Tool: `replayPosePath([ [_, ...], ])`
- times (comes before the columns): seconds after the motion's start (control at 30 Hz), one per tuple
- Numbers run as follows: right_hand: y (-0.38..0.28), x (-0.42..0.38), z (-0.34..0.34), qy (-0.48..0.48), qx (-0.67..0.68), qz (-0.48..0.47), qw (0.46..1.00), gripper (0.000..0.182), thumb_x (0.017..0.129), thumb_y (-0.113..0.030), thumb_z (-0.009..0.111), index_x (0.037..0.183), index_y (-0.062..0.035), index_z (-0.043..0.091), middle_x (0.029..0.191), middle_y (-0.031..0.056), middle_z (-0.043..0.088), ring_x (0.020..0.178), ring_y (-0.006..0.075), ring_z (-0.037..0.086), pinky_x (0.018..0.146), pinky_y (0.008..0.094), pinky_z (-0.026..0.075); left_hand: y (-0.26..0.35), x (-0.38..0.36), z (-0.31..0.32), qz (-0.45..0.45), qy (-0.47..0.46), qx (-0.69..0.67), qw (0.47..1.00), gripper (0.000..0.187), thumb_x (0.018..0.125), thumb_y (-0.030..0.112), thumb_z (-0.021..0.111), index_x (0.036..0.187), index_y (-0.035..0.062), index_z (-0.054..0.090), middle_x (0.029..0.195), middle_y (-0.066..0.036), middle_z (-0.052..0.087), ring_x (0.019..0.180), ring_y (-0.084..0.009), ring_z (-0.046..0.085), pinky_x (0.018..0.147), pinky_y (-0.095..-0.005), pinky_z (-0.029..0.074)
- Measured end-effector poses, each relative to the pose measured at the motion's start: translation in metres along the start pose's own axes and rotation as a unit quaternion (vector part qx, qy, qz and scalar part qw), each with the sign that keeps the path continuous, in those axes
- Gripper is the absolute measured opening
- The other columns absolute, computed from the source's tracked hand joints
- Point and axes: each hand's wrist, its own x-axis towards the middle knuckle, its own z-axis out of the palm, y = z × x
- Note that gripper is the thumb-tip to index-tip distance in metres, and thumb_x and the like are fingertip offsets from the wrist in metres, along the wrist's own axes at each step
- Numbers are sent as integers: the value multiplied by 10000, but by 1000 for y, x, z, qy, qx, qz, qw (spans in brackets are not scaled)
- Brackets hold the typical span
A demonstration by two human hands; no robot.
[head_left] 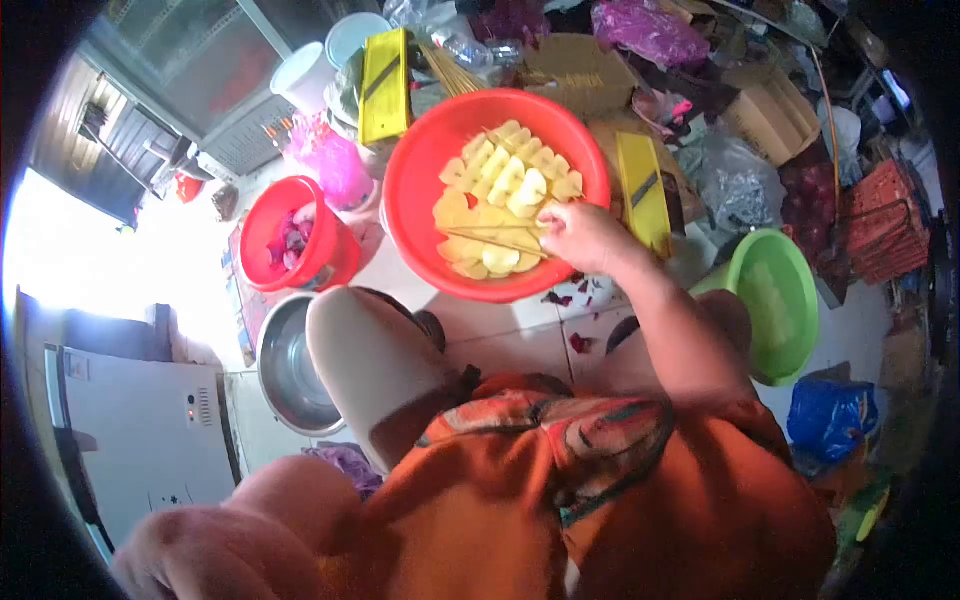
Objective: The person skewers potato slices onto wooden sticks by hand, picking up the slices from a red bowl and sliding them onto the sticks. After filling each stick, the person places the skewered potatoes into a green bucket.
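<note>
My right hand (pixel 585 238) is over the near right part of a red basin (pixel 408 240), its fingers closed around the ends of thin bamboo skewers (pixel 490 238). These skewers lie across loose pale yellow slices, which look like potato (pixel 500 260). Farther back in the basin are rows of slices threaded on skewers (pixel 500 165). Close to the camera at the lower left, my left hand (pixel 175 555) is blurred, away from the basin. Its fingers cannot be made out.
Yellow slicers (pixel 384 88) (pixel 643 190) flank the basin. A red bucket (pixel 335 245) with purple pieces and a steel bowl (pixel 290 390) stand left; a green basin (pixel 800 310) stands right. Bundled skewers (pixel 447 72), cardboard (pixel 575 75) and plastic bags (pixel 740 185) crowd the back.
</note>
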Motion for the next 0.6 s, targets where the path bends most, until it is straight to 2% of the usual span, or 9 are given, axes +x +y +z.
replayPosePath([
  [0.17, 5, 5, -6, -16, -6, 35, 999, 382, 775, -236, 616, 1085, -15, 593, 940, 155, 654, 854, 251, 639, 780, 327, 493, -7, -4, -5, -5, 42, 27, 999, 151, 884, 182, 492, 879, 32, 506, 764, -74, 527, 711, -205, 533, 615, -374, 436],
  [0.37, 2, 40, -16, 44, -61, 44, 996, 400, 757, -252, 628, 1078, -15, 597, 978, 163, 644, 914, 268, 625, 812, 342, 485, -29, -6, -27, 13, 39, 4, 999, 154, 884, 187, 494, 890, 34, 505, 764, -68, 528, 702, -195, 534, 610, -367, 438],
  [0.4, 3, 46, -18, 50, -70, 30, 996, 443, 753, -275, 636, 1103, -9, 580, 1053, 173, 618, 992, 282, 594, 864, 354, 461, -35, -6, -30, 7, 49, 3, 999, 155, 884, 188, 494, 892, 34, 505, 764, -67, 528, 700, -193, 534, 609, -366, 438],
  [0.47, 3, 60, -18, 51, -96, 29, 994, 477, 747, -287, 642, 1125, -6, 563, 1087, 181, 599, 1027, 288, 573, 889, 360, 445, -49, -5, -37, -1, 65, 2, 998, 156, 884, 190, 495, 896, 34, 505, 764, -65, 528, 697, -189, 534, 607, -363, 439],
  [0.53, 7, 71, -18, 56, -114, 28, 992, 511, 742, -298, 647, 1146, -3, 545, 1120, 190, 580, 1062, 293, 552, 914, 365, 430, -66, -4, -46, -21, 96, 8, 995, 158, 884, 191, 496, 900, 35, 505, 764, -63, 528, 693, -186, 534, 605, -361, 440],
  [0.6, 13, 85, -16, 74, -143, 36, 986, 568, 732, -314, 656, 1185, -2, 512, 1155, 200, 553, 1108, 300, 517, 949, 372, 403, -96, -8, -56, -91, 195, 49, 975, 159, 884, 193, 496, 903, 35, 505, 764, -61, 529, 690, -183, 534, 604, -359, 440],
])
